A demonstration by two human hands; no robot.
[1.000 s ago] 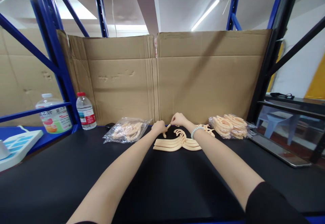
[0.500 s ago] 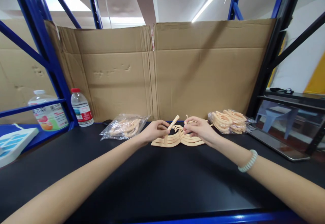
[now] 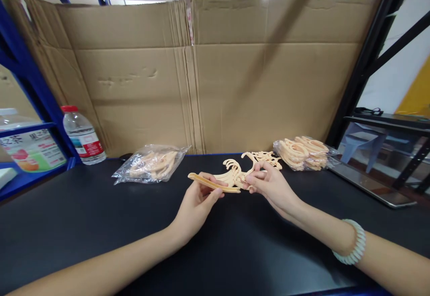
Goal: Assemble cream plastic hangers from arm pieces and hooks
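My left hand (image 3: 198, 202) is closed around a long, thin beige hanger arm (image 3: 215, 184), which lies across its fingers with the far end pointing left. Pinched in the fingers of my right hand (image 3: 268, 184) is a beige hook piece (image 3: 250, 158), its curved tip rising above the fingertips; its lower part is hidden. Right behind the hands, several beige hangers (image 3: 231, 167) lie stacked on the black table (image 3: 215, 242), their hooks fanned out. More beige pieces (image 3: 268, 156) lie loosely just behind my right hand.
A clear bag of beige pieces (image 3: 151, 164) lies at left, and packed bags (image 3: 304, 152) lie at right. A red-capped water bottle (image 3: 83, 137) stands by the blue frame. Cardboard (image 3: 268, 85) walls the back. A flat dark panel (image 3: 372, 186) lies at right.
The held hanger arm has gone from steeply tilted to nearly level, nearer me. My right hand has come lower and now grips the hook piece. The camera view has tipped down.
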